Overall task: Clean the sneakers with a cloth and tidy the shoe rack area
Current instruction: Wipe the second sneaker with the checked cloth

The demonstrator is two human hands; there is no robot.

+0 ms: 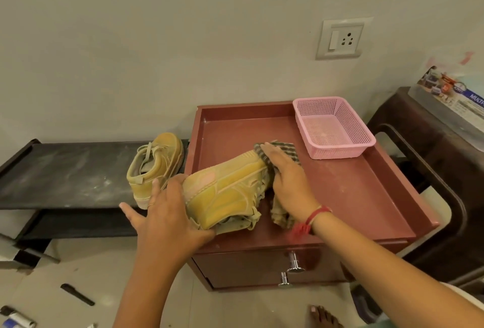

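Two tan sneakers shared the scene: you held one sneaker (225, 191) on its side over the front corner of the red cabinet (366, 196), opening toward you and toe pointing away, apparently to turn its flank up to the cloth (284, 153). Your left hand (167, 212) gripped the heel, fingers curled round it, seemingly to brace the shoe against the rubbing. Your right hand (288, 181) lay flat, fingers straight and pressed together, pushing the cloth onto the toe while its loose end hung limp below your wrist. The second sneaker (157, 165) stood upright on the black rack (65, 170), just beside the cabinet, likely awaiting its turn. Both shoes looked suede-like and dusty, with pale ridged soles; the cloth was a soft checked weave. Pale dust smeared the rack's dark, flat shelf. A pink mesh plastic basket (332, 128), rectangular, sat at the back of the cabinet's glossy, rimmed top.
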